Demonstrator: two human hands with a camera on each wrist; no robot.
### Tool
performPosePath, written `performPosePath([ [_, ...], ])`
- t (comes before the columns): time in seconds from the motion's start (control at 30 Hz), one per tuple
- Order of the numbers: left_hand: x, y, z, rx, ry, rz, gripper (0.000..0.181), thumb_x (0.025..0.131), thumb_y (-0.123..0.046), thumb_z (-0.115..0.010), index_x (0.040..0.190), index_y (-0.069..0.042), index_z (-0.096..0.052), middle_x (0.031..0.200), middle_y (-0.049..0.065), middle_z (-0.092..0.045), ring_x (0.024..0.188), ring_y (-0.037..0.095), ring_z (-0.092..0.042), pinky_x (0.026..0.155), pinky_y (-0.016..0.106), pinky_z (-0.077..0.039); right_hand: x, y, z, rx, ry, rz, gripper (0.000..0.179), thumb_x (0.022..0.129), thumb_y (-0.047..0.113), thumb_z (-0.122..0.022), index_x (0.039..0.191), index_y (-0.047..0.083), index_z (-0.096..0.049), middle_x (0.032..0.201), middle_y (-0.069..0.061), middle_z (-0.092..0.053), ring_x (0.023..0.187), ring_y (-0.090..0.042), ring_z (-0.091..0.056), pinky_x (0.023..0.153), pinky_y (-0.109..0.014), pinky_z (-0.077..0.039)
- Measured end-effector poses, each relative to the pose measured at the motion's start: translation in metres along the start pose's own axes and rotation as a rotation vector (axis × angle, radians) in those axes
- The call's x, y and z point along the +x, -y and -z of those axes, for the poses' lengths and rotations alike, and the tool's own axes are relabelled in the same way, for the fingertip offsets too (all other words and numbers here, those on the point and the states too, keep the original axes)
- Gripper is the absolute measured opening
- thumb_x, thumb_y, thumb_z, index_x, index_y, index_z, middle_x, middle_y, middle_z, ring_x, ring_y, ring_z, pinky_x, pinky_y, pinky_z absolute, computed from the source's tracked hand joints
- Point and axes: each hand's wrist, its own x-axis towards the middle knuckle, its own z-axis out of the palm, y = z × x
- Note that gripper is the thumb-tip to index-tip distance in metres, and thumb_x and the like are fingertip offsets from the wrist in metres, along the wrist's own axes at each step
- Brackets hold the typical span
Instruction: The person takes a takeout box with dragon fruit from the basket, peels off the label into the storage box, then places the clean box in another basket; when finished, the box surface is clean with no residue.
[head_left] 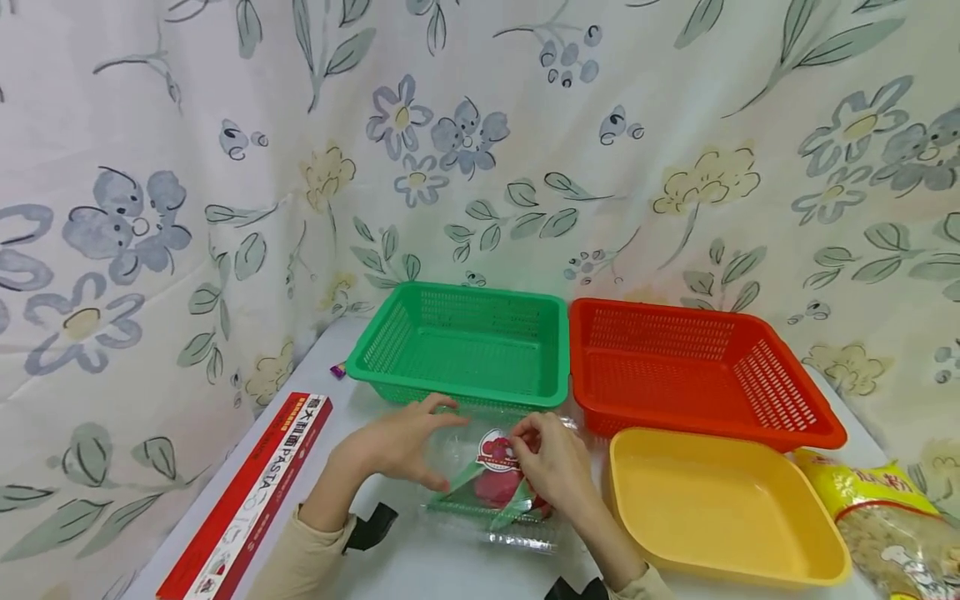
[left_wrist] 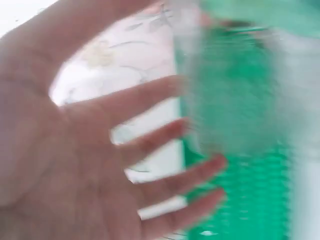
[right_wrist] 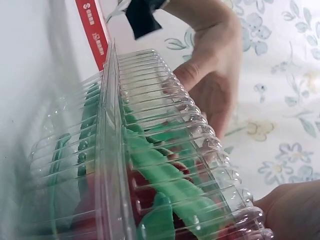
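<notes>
A clear plastic container (head_left: 517, 538) with red-and-green contents (head_left: 495, 487) sits on a table (head_left: 420, 573), a person's left grip (head_left: 401, 442) released, fingers spread at its side. The right grip (head_left: 557, 465) curls at its label (head_left: 495, 450); whether it pinches anything cannot be told. Behind stands a green basket (head_left: 480, 354).

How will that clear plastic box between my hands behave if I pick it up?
The clear box will probably flex if squeezed; its ribbed sides look thin. Its glossy surface may feel slick. The red and green contents could shift, as they seem not to fill it.
</notes>
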Motion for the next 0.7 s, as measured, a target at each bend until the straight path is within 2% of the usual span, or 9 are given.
performPosePath([
  [0.13,-0.003,0.017,-0.020,-0.065,-0.086,-0.090,0.077,0.082,-0.044,-0.077,0.147,-0.018,-0.046,0.154,0.010,-0.030,0.136,0.036,-0.038,0.100,0.055,-0.043,0.001,-0.001,0.001,-0.005,-0.007,-0.013,0.006,0.085,0.011,-0.071,0.081,0.015,-0.069,0.076,0.006,-0.059,0.069,-0.010,-0.054,0.063,-0.030,-0.044],
  [0.23,-0.001,0.026,-0.039,-0.110,-0.179,-0.117,0.074,0.084,-0.048,-0.072,0.149,-0.028,-0.042,0.157,0.004,-0.024,0.141,0.033,-0.030,0.100,0.058,-0.041,0.001,-0.001,0.003,-0.005,0.001,-0.040,0.004,0.086,0.013,-0.070,0.082,0.013,-0.069,0.077,0.005,-0.058,0.069,-0.010,-0.053,0.064,-0.031,-0.043],
  [0.33,0.000,0.033,-0.057,-0.183,-0.266,-0.143,0.071,0.086,-0.045,-0.069,0.149,-0.034,-0.038,0.158,0.005,-0.020,0.144,0.031,-0.023,0.098,0.063,-0.039,0.000,-0.001,0.004,-0.007,0.027,-0.053,0.005,0.088,0.014,-0.068,0.085,0.012,-0.069,0.078,0.005,-0.057,0.069,-0.010,-0.052,0.065,-0.031,-0.043],
  [0.43,0.002,0.038,-0.070,-0.263,-0.339,-0.201,0.068,0.086,-0.036,-0.068,0.148,-0.032,-0.039,0.157,0.010,-0.019,0.143,0.034,-0.023,0.097,0.068,-0.036,-0.001,0.001,0.003,-0.015,0.039,-0.060,0.005,0.089,0.016,-0.068,0.086,0.011,-0.069,0.079,0.004,-0.056,0.069,-0.009,-0.052,0.064,-0.031,-0.042],
  [0.53,0.004,0.042,-0.077,-0.310,-0.394,-0.259,0.066,0.086,-0.027,-0.066,0.147,-0.027,-0.042,0.155,0.013,-0.022,0.141,0.038,-0.025,0.096,0.071,-0.034,-0.002,0.003,0.001,-0.024,0.041,-0.060,0.006,0.090,0.016,-0.069,0.087,0.011,-0.068,0.078,0.004,-0.055,0.067,-0.009,-0.051,0.064,-0.031,-0.041],
  [0.7,0.002,0.047,-0.080,-0.331,-0.418,-0.287,0.065,0.085,-0.020,-0.065,0.146,-0.017,-0.044,0.154,0.018,-0.023,0.140,0.039,-0.026,0.096,0.069,-0.036,-0.003,0.005,-0.003,-0.036,0.060,-0.042,0.006,0.090,0.016,-0.069,0.086,0.012,-0.066,0.079,0.004,-0.054,0.066,-0.009,-0.050,0.064,-0.031,-0.040],
])
